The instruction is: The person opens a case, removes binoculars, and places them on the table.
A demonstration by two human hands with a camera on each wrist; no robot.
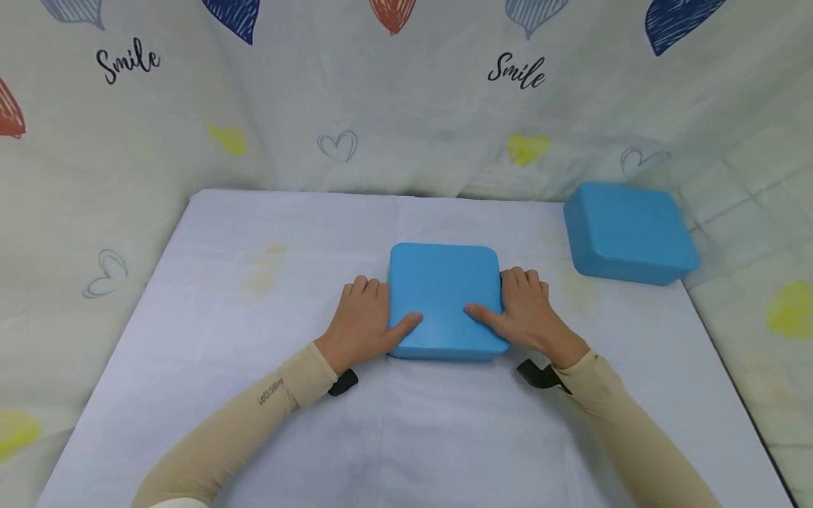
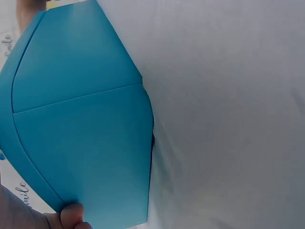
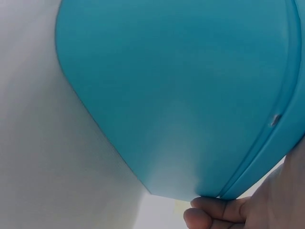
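A light blue box [image 1: 444, 289] with rounded corners lies flat on the white-covered table, near its middle. My left hand [image 1: 365, 321] grips its left side, thumb over the top face and fingers down the edge. On the opposite side my right hand [image 1: 530, 310] holds it the same way, its thumb also on top. The left wrist view shows the box's side [image 2: 90, 152] with a lid seam, and fingertips [image 2: 72, 215] at that seam. In the right wrist view, curled fingers [image 3: 214, 210] touch the lower edge of the box [image 3: 171, 95]. What is inside is hidden.
A second blue box [image 1: 629, 233] sits at the table's back right corner, close to the edge. The white cloth [image 1: 254, 268] covers the table. Behind it hangs a printed curtain [image 1: 419, 92] with hearts and lettering. Dark straps [image 1: 540, 374] show at both wrists.
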